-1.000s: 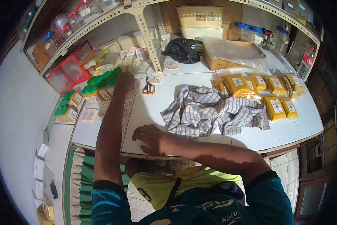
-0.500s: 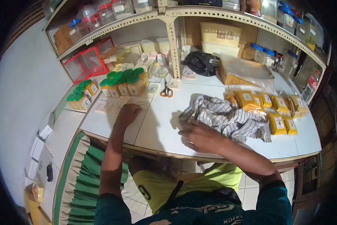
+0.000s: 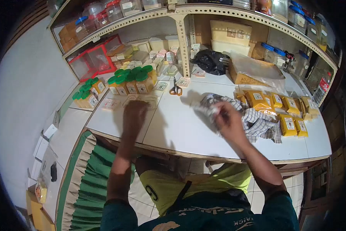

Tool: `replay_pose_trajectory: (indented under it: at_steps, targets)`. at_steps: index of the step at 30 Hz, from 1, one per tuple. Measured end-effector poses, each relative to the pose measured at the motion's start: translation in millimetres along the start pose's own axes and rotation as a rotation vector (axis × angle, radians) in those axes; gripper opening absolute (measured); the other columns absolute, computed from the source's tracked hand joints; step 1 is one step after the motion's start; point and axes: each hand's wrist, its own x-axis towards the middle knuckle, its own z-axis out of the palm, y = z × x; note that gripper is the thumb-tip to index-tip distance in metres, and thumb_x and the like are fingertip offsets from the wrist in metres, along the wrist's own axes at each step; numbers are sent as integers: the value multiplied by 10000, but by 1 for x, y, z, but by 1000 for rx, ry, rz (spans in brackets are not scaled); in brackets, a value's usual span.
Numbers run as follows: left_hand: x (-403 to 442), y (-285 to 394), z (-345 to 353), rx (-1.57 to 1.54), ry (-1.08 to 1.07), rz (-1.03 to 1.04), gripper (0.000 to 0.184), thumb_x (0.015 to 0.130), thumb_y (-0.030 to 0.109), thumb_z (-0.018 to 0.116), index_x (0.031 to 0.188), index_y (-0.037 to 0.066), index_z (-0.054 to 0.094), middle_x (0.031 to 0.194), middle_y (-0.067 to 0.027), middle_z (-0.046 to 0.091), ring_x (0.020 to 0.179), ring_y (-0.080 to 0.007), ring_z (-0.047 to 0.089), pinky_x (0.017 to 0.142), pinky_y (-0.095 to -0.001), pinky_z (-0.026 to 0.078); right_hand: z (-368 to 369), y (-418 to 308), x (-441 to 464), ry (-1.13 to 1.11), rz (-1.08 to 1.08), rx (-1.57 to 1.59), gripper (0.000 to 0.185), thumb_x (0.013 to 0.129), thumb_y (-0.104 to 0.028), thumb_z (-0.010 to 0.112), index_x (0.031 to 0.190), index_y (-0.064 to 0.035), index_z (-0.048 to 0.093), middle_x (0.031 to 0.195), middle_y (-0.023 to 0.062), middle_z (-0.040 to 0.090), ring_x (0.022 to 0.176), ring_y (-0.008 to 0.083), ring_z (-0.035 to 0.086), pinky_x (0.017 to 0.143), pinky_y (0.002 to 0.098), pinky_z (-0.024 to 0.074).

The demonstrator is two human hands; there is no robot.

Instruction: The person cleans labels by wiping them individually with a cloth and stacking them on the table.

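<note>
My right hand (image 3: 230, 121) grips a blurred, lifted part of a white-and-dark checked cloth (image 3: 262, 125), which lies crumpled on the white table (image 3: 180, 131). My left hand (image 3: 135, 113) is over the table at the left, smeared by motion, so what its fingers do is unclear. Flat printed labels (image 3: 111, 104) lie beside it, partly hidden by the hand. Just behind them stand several jars (image 3: 143, 85) with green lids and yellow contents. Orange-handled scissors (image 3: 175, 90) rest between the jars and the cloth.
Yellow labelled packets (image 3: 287, 125) lie right of the cloth. Behind them sits a cardboard box (image 3: 253, 73), beside a black plastic bag (image 3: 210, 62). More green-lidded jars (image 3: 86, 98) stand at the left. A perforated metal shelf post (image 3: 183, 50) rises at the back.
My right hand has risen from beside the cloth, pulling part of it up. My left hand has shifted slightly off the labels. The view has moved a little.
</note>
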Motion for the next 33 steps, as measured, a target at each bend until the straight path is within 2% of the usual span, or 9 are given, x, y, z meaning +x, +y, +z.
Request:
replay_pose_trajectory:
  at_steps: [2, 6, 11, 13, 18, 23, 28, 31, 33]
  targets:
    - [-18, 47, 6, -103, -119, -20, 174, 817, 71, 684, 981, 95, 736, 987, -91, 700, 991, -318, 641, 867, -449, 511, -10, 9, 17, 198, 39, 128, 299, 890, 45, 592, 1170, -56, 562, 957, 22, 584, 890, 115, 558, 806, 263, 478]
    - [-38, 122, 12, -413, -425, 38, 260, 860, 119, 687, 1111, 60, 716, 1147, -136, 681, 1077, -320, 631, 965, -448, 473, -7, -16, 32, 356, -5, 263, 235, 928, 14, 600, 1150, -60, 583, 938, 9, 567, 863, 100, 533, 789, 237, 445]
    - [-56, 141, 2, -536, -382, 23, 327, 901, 227, 702, 1153, 20, 683, 1268, -165, 621, 1190, -322, 582, 1072, -487, 387, 43, -28, 15, -66, -310, -20, 215, 861, 45, 584, 1061, -20, 628, 993, 162, 589, 922, 336, 597, 807, 413, 479]
    - [-60, 144, -5, -199, -384, 109, 369, 901, 260, 703, 1197, 43, 668, 1333, -150, 584, 1255, -298, 541, 1097, -530, 333, 67, -25, 3, -362, -217, 57, 265, 856, 47, 582, 1107, -24, 630, 1030, 167, 600, 991, 386, 604, 876, 450, 490]
    - [-83, 142, -5, -122, -393, 8, 402, 908, 305, 687, 1241, 83, 655, 1317, -92, 616, 1292, -267, 518, 1107, -514, 288, 85, 17, -4, -525, -144, -105, 314, 906, -4, 599, 1212, -47, 656, 1161, 211, 668, 1069, 367, 657, 933, 423, 522]
    - [-82, 142, -9, -205, -427, -78, 423, 905, 291, 693, 1268, 81, 646, 1311, -89, 627, 1272, -257, 549, 1106, -476, 289, 99, 6, -21, -513, -322, -253, 363, 824, 76, 575, 1164, 16, 684, 1191, 240, 664, 1121, 373, 650, 1031, 422, 495]
    - [-88, 143, -9, -195, -436, -85, 439, 920, 305, 677, 1299, 87, 636, 1375, -85, 604, 1314, -251, 524, 1115, -472, 283, 93, 15, -22, -473, -150, -201, 381, 793, 87, 569, 1147, 21, 694, 1201, 244, 660, 1118, 382, 644, 999, 417, 514]
    - [-84, 139, -6, -206, -447, -82, 439, 925, 301, 672, 1307, 89, 632, 1389, -86, 597, 1327, -250, 514, 1131, -475, 267, 104, 13, -37, -331, -422, -331, 379, 800, 77, 569, 1166, 26, 654, 1039, 264, 676, 1024, 402, 664, 896, 425, 549]
    - [-90, 139, -4, -155, -414, -54, 464, 918, 355, 677, 1308, 111, 622, 1374, -58, 602, 1345, -237, 498, 1125, -526, 252, 93, 2, -29, -358, -377, -244, 451, 825, 58, 581, 1272, 2, 561, 971, 272, 667, 982, 425, 669, 834, 462, 547]
